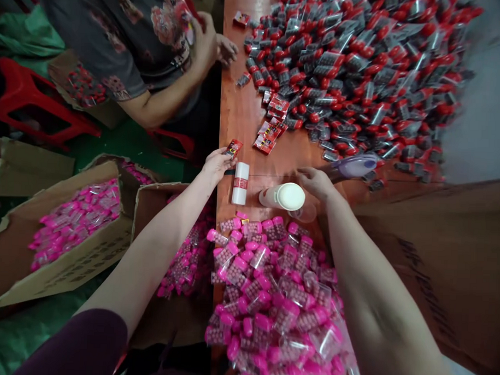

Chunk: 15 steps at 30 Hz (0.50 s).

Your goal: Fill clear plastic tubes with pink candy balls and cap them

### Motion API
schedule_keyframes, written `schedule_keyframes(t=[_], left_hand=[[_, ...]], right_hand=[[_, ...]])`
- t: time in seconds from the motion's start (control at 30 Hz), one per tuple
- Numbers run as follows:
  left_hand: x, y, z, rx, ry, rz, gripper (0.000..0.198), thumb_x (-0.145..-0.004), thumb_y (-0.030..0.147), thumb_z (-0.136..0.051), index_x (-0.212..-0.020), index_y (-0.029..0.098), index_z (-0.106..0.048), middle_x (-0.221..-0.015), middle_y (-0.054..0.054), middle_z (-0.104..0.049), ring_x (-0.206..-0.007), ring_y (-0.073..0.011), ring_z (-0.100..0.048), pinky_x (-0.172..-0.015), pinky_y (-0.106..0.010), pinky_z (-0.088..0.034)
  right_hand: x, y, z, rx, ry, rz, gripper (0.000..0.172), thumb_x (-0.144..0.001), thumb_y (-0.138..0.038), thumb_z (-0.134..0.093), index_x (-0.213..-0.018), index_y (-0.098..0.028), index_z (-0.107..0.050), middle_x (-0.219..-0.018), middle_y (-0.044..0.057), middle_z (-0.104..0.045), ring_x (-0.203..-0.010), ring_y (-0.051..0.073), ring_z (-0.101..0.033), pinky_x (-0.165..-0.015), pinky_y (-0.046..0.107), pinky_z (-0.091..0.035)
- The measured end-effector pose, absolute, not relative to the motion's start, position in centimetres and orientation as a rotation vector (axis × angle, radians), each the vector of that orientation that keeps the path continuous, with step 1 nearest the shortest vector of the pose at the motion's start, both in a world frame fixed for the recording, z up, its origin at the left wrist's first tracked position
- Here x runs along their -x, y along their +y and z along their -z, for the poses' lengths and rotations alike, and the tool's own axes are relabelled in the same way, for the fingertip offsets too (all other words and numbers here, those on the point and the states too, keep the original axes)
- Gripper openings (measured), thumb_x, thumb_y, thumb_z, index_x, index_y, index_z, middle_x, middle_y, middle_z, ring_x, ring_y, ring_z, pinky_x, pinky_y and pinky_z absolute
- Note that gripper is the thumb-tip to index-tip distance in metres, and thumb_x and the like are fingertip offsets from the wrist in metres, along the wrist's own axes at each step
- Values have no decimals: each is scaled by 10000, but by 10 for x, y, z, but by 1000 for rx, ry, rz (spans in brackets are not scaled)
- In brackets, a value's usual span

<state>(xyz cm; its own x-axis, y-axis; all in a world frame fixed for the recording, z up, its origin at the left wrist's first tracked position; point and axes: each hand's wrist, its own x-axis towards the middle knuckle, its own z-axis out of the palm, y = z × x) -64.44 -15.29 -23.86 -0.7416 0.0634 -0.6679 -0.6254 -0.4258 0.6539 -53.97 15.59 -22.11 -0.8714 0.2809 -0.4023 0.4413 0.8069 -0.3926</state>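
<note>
Reddish wooden tabletop point(244, 113) runs away from the person, its left edge dropping to a green floor where open cardboard boxes point(63, 241) of pink-capped packs stand. At the near end of the tabletop lies a heap of pink-capped clear packs point(267, 286); the far right corner is buried under a much larger heap of red-capped packs point(360, 71).

The left hand point(216, 164) reaches over the left edge with its fingers pinched shut on a small red packet point(233, 149), held just above the wood. Just beside that hand, toward the middle, a white roll with a red label point(240, 183) stands upright on the tabletop, close to but not touching the fingers. A few more red packets point(270, 131) lie scattered further away, between the hand and the red-capped heap.

The right hand point(316, 182) rests palm down with fingers loosely curled; it grips nothing that can be seen. A white bottle with a round cap point(283, 197) lies on its side just beside it, between the two hands, and a bluish plastic object point(355, 165) lies just beyond.

At the far left edge another person's hands point(216, 44) work close together.
</note>
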Motion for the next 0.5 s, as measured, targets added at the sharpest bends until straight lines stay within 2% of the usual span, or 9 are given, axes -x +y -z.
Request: schedule_keyframes(t=[0.13, 0.27, 0.37, 0.5], left_hand=[[656, -144, 247, 832, 1440, -2155, 484, -874, -47, -649, -1331, 113, -656, -780, -28, -740, -630, -126, -702, -713, -240, -553], [665, -134, 251, 793, 1481, -2145, 374, -907, -38, -652, -1250, 108, -673, -736, -5, -721, -594, -100, -673, -650, -206, -495], [669, -127, 255, 800, 1500, -2158, 320, -913, -56, -648, -1183, 113, -664, -738, 5, -718, -595, -93, -674, -672, -206, -516], [672, -120, 259, 856, 1488, -2231, 309, -890, -86, -664, -1115, 126, -657, -769, 7, -715, -641, -99, -694, -764, -232, -574]], right_hand=[[555, 157, 228, -295, 2603, 426, 466, -1037, -237, -564, -1464, -106, -700, -1497, 193, -699, -1311, 290, -728, -1148, 358, -570], [559, 156, 229, -106, 2519, 165, 559, -1013, -269, -616, -1529, -54, -619, -1557, 256, -609, -1355, 359, -699, -1196, 410, -539], [557, 157, 230, -52, 2513, 103, 637, -999, -281, -635, -1563, 1, -550, -1592, 299, -565, -1381, 404, -678, -1207, 459, -532], [556, 159, 235, -76, 2521, 98, 775, -982, -323, -675, -1619, 55, -448, -1704, 338, -432, -1521, 425, -574, -1259, 460, -498]])
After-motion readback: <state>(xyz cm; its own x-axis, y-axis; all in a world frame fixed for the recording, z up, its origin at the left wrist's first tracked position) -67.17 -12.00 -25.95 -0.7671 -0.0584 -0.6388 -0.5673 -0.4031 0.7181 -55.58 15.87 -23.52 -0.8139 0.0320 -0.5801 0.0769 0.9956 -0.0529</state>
